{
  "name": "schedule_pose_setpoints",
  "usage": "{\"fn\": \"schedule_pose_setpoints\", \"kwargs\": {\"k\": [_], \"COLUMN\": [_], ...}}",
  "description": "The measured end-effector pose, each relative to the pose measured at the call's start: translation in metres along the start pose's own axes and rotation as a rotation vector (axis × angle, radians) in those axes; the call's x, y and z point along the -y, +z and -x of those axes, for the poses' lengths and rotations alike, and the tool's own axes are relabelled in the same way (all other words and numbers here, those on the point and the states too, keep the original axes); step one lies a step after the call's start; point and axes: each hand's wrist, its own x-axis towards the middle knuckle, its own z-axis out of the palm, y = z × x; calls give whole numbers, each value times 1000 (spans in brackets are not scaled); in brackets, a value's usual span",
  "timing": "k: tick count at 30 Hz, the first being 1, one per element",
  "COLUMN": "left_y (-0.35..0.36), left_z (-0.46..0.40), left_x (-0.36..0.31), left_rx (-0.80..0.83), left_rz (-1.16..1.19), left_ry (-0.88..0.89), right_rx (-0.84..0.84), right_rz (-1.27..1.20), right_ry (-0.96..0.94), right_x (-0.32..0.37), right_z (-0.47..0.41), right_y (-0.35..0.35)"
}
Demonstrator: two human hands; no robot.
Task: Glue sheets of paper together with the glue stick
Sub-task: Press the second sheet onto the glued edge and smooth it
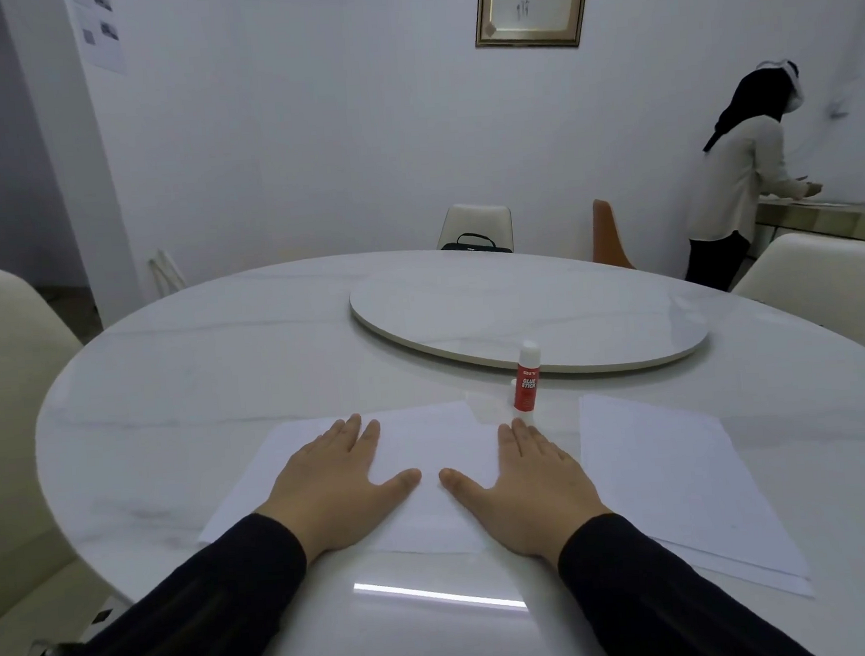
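Item: cream chair [7,357], far left, well apart from our fingers, beyond the edge of the round marble table [192,355].

Item: our left hand [336,480], dark sleeve to the wrist, lying palm-down on a white sheet of paper [428,446]. Fingers straight and relaxed, gripping nothing, their tips pointing away from us toward the sheet's far edge; the thumb stretches right.

Item: that sheet itself, flat on the table under both our hands, reaching left past our left fingers and ending near the right hand's fingers.

Item: our right hand [528,480], also flat and palm-down on the same sheet, fingers extended and released, holding nothing. Its thumb points left, and the two thumb tips are near each other but apart.

Item: glue stick [526,385], red label, white cap on, standing upright on the table just beyond our right fingertips; whether they touch its base we cannot tell.

Item: turntable disc [527,316], farther off behind the glue stick, resting on the table.

Item: stack of white paper [687,484], to the right of our right fingers, apart from the pressed sheet.

Item: second person [745,178], far right by the wall, back toward us, well away from our fingers, bent over a side counter.
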Motion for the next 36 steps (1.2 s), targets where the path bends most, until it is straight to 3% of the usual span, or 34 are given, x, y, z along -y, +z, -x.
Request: {"fn": "schedule_pose_setpoints", "kwargs": {"k": [4, 8, 13, 17, 24, 27, 30, 36], "left_y": [-3, -2, -2, 0, -1, -1, -1, -5], "left_z": [1, 2, 1, 2, 2, 2, -1, -5], "left_x": [2, 1, 2, 1, 0, 1, 3, 6], "left_rx": [-33, -14, -17, -26, -31, -26, -13, -10], "left_rz": [24, 10, 11, 18, 15, 22, 80, 59], "left_ry": [-13, -11, -12, -9, -16, -19, -23, -40], "right_rx": [-94, -55, -103, -158, -251, -181, -225, -299], "right_rz": [-7, -74, -270, -485, -1113, -940, -786, -869], "right_ry": [-48, -23, 45, 101, 231, 195, 142, 174], "right_x": [-8, -12, -12, -11, -17, -17, -20, -49], "right_z": [-2, -4, -4, -4, -1, -2, -1, 22], "right_y": [-11, -16, -21, -21, -32, -33, -37, -54]}}
